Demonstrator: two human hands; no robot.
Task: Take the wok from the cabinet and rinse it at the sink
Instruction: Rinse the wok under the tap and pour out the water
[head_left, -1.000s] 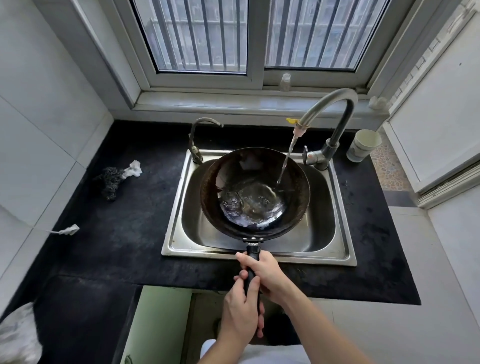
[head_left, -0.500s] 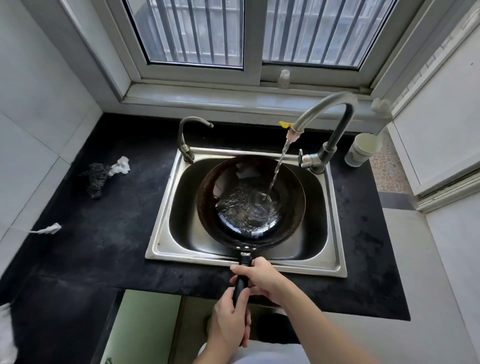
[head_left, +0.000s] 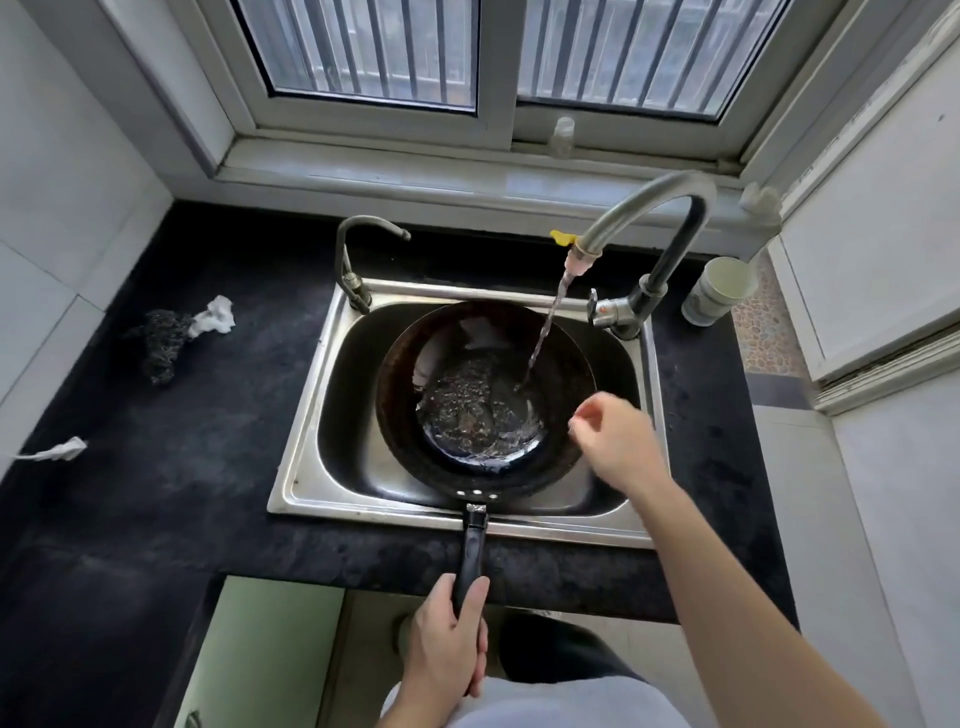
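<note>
A dark wok sits in the steel sink, its black handle sticking out over the counter's front edge. Water pools in the wok's bottom. A thin stream runs into it from the curved faucet. My left hand grips the end of the handle. My right hand hovers over the wok's right rim, fingers loosely curled, holding nothing.
Black counter surrounds the sink. A dark scrubber with white cloth lies at the left. A white cup stands right of the faucet. A smaller tap rises at the sink's back left. A green cabinet door hangs open below.
My right hand has let go of the handle and moved up over the wok's right rim. My left hand still holds the handle. Water keeps running.
</note>
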